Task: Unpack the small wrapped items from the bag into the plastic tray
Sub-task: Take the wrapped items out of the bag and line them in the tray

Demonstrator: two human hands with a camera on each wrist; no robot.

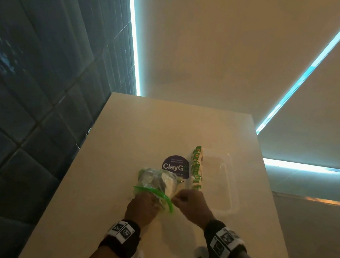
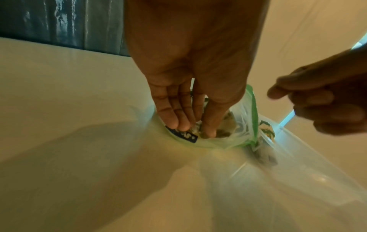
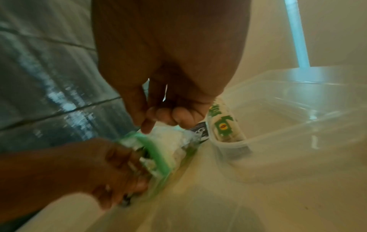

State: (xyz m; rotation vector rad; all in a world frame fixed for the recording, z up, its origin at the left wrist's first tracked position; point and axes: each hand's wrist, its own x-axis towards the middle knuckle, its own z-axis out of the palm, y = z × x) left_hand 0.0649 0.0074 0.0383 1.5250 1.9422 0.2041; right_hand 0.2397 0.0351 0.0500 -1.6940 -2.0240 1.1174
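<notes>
Bag (image 1: 156, 183) rim is pinched by the right hand (image 1: 192, 206); the left hand (image 1: 141, 208), fingers (image 2: 208, 119) straight, digs among items (image 2: 226, 127). If the pinch slips, items may spill onto the tabletop (image 1: 120, 144).

Centre of the head view: thin clear plastic zip bag (image 1: 156, 183) with a green seal strip, crinkly shiny film. Right of it: clear rigid plastic tray (image 1: 218, 182), smooth, glossy, see-through. At the tray's left side: white green-printed wrapped items (image 1: 196, 168), slick wrapper, paper or film unclear. Cream tabletop (image 1: 116, 176): smooth, glossy, reflective. Upper left: dark padded wall panels (image 1: 30, 90), vinyl-like sheen. Bottom: black wristbands (image 1: 126, 250), matt cloth.
</notes>
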